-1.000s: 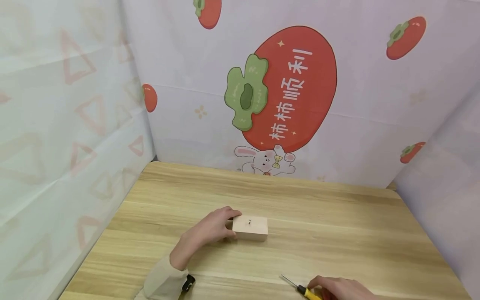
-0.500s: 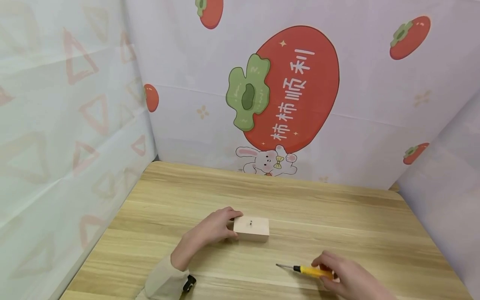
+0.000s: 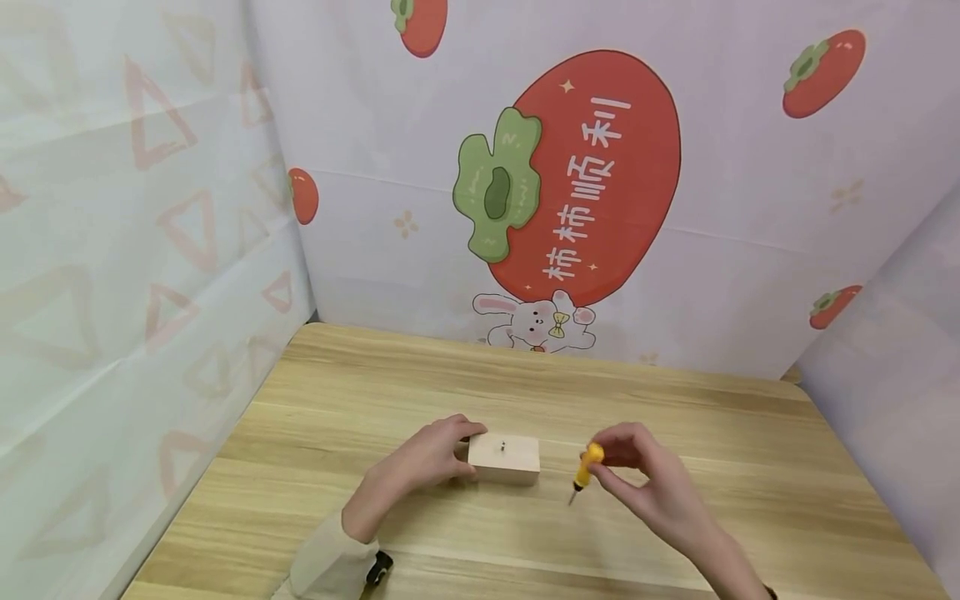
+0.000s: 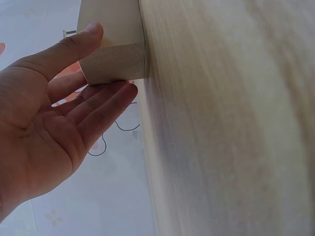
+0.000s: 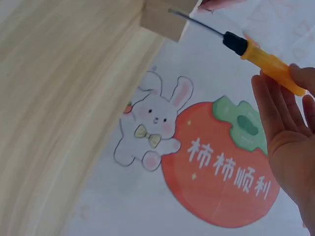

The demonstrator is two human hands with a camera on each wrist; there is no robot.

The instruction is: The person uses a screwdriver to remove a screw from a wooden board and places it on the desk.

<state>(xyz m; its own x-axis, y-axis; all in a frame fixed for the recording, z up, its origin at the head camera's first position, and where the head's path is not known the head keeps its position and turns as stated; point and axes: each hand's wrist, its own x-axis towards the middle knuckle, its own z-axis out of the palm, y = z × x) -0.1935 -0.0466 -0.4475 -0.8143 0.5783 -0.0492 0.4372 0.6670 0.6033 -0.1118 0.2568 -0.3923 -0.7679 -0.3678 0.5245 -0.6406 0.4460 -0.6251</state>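
Observation:
A pale wooden block (image 3: 504, 460) lies flat on the table. Two small screws (image 3: 503, 446) appear to stick up from its top; one screw (image 4: 69, 33) shows in the left wrist view. My left hand (image 3: 431, 452) grips the block's left end, thumb on the near side and fingers on the far side. To the right of the block, my right hand (image 3: 648, 475) pinches a screwdriver (image 3: 588, 467) by its yellow handle, above the table. The tool's metal shaft (image 5: 197, 22) points downward in the head view, apart from the block.
The wood-grain table (image 3: 360, 379) extends around both hands. A white printed cloth (image 3: 375, 267) with red persimmons and a rabbit hangs behind it, and more cloth (image 3: 97, 333) stands along the left side.
My right hand has come up from the table's near edge towards the block, lifting the screwdriver and turning it from lying sideways to pointing down. The left hand and block have stayed put.

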